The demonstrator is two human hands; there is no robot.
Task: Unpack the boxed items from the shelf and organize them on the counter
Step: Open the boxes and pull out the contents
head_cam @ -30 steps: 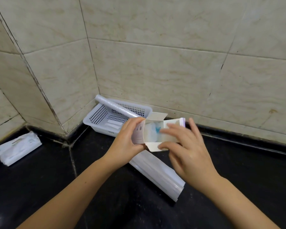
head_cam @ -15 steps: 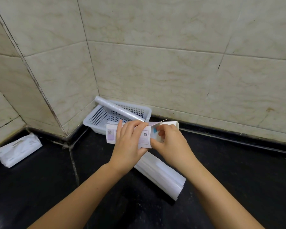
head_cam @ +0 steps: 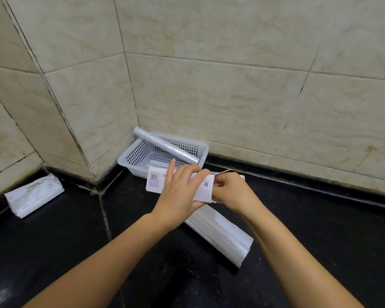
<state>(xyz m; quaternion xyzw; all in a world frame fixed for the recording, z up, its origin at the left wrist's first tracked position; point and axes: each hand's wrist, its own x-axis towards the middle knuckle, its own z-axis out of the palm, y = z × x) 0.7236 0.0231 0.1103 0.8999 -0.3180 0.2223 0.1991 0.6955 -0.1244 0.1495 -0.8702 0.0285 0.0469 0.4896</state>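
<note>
Where the black stone desk (head_cam: 53, 252) meets tiled walls, white plastic packet (head_cam: 34, 197) far left, white perforated basket (head_cam: 140, 152) holding a clear film roll (head_cam: 165, 146), left hand (head_cam: 178, 194) gripping the white-and-purple cardboard box (head_cam: 157, 182) above the desk, right hand (head_cam: 232, 191) pinching its open end, long white sleeve (head_cam: 225, 235) lying beneath.

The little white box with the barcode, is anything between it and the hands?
No. Both hands are on the white cardboard box. The left hand wraps round its middle; the right hand grips its open end. Nothing visible sits between them.
</note>
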